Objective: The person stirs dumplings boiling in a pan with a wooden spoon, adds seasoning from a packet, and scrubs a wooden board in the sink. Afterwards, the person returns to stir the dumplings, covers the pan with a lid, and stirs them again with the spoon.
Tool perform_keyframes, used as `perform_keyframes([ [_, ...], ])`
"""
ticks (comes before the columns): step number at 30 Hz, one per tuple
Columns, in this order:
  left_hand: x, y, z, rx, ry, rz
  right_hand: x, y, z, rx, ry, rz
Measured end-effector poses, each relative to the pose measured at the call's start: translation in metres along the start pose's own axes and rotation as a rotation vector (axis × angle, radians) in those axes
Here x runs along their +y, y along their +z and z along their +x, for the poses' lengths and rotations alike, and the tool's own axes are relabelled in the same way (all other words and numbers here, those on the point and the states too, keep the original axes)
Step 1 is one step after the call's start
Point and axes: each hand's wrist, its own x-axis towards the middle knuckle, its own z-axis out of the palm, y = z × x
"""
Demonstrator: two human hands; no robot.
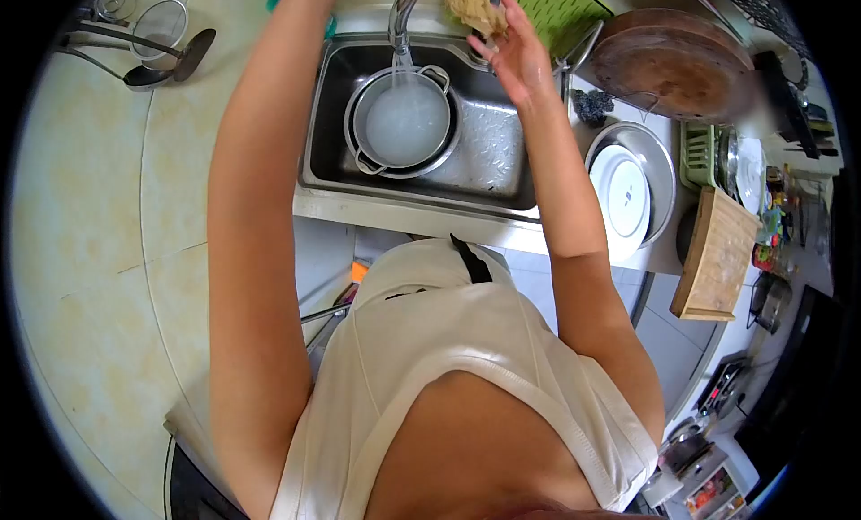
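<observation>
Nearest: the wearer's pale top (448, 314), close against the front edge of the counter (560, 242). To the right, a wooden board (717, 255) stands tilted by a green basket (697, 157) with dishes (749, 174) in it. Just left of these, a white plate (621, 192) rests in a metal basin (662, 174).

Middle: the sink (498, 157). On its left side, a two-handled pot (360, 125) sits inside a wider pan (439, 161). Pot holds cloudy water (408, 125); bare sink floor to the right is wet. Dark scourer (592, 107) on the counter right of the sink.

Farther: right hand (525, 62) raised over the sink's far right corner, fingers loosely spread, at the edge of a tan sponge (473, 7); cannot tell whether it has hold. Sponge is just right of the running tap (410, 8). Left arm passes out at the far edge; its hand is out of view, grip unknown.

Handling, my judgement: close the wet fingers fully round the sponge before shifting it, carry it clear of the tap's neck, and watch the pot's level under the stream.

Far left: strainer (161, 31) and ladle (148, 78) against yellowish tiles.
</observation>
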Motion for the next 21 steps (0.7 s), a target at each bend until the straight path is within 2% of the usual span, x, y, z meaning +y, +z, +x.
perform_keyframes([
  [2,-0.093,-0.027,0.052,-0.210,-0.123,0.027,0.013,-0.011,-0.009,0.073,0.084,-0.062],
  [4,-0.117,-0.017,0.004,-0.206,-0.144,-0.043,0.032,-0.031,-0.013,0.129,0.157,-0.062],
  [7,-0.134,-0.007,-0.046,-0.245,-0.333,-0.104,0.055,-0.064,-0.022,0.171,0.250,-0.144],
  [10,-0.162,-0.018,-0.063,-0.294,-0.355,-0.126,0.071,-0.093,-0.030,0.234,0.305,-0.265],
  [14,-0.234,-0.019,-0.073,-0.296,-0.443,-0.217,0.104,-0.109,-0.032,0.386,0.484,-0.127],
  [17,-0.254,-0.001,-0.090,-0.236,-0.681,-0.197,0.138,-0.096,-0.023,0.286,0.600,0.003],
  [21,-0.263,0.027,-0.099,-0.151,-0.596,-0.464,0.164,-0.054,0.002,0.104,0.534,0.313],
])
